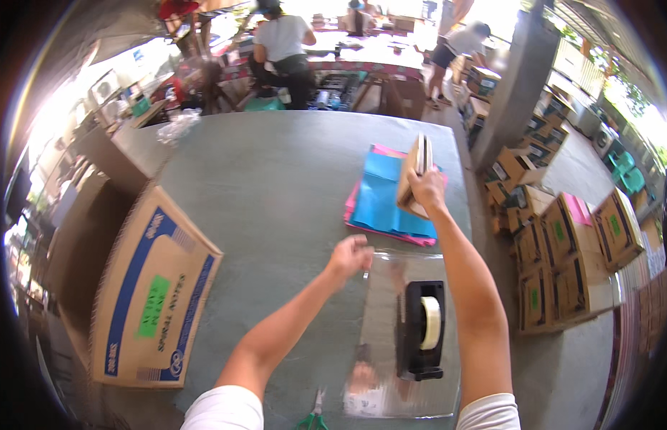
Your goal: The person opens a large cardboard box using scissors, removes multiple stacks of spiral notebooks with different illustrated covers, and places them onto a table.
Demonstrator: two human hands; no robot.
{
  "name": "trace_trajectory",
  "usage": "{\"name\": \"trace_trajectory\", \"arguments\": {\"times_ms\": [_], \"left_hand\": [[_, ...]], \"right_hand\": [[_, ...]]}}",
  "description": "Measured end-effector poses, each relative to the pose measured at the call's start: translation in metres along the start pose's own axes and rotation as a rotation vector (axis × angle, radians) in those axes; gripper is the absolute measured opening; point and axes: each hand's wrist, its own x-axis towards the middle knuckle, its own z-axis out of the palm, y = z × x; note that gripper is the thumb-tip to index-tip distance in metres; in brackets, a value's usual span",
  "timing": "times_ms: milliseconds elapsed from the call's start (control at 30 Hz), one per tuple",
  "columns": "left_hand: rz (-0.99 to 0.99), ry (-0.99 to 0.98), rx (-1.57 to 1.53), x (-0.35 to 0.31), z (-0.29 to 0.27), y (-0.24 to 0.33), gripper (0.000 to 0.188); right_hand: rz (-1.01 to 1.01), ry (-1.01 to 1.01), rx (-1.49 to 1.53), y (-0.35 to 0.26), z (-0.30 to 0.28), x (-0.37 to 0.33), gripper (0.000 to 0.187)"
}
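Note:
My right hand [428, 188] grips a flat, brown, book-like bundle [414, 161], held on edge over the far right of the table. Beneath it lies a pile of blue sheets [380, 190] with pink sheets [353, 204] showing around the edges. My left hand [350, 258] hovers by the upper left corner of some clear plastic sheets [380, 315]. Its fingers are curled together, and what they pinch, if anything, is too small to make out. A black tape dispenser [412, 330] with a pale roll stands on the plastic, between my forearms.
Green-handled scissors [315, 416] lie at the table's near edge. An open cardboard carton [158, 294] stands on the left. Crumpled clear plastic [179, 127] sits at the far left corner. Stacked cartons [563, 265] and a pillar [516, 86] are to the right. Other people work beyond the table.

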Motion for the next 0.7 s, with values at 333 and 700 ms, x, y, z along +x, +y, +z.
{"name": "trace_trajectory", "arguments": {"times_ms": [333,700], "left_hand": [[0.103,0.340,0.657,-0.370,-0.154,0.015,0.028],[0.087,0.674,0.650,-0.525,-0.245,-0.009,0.029]], "right_hand": [[-0.085,-0.306,-0.155,-0.074,-0.013,-0.080,0.084],[-0.637,-0.749,0.597,-0.248,0.009,-0.331,0.030]]}}
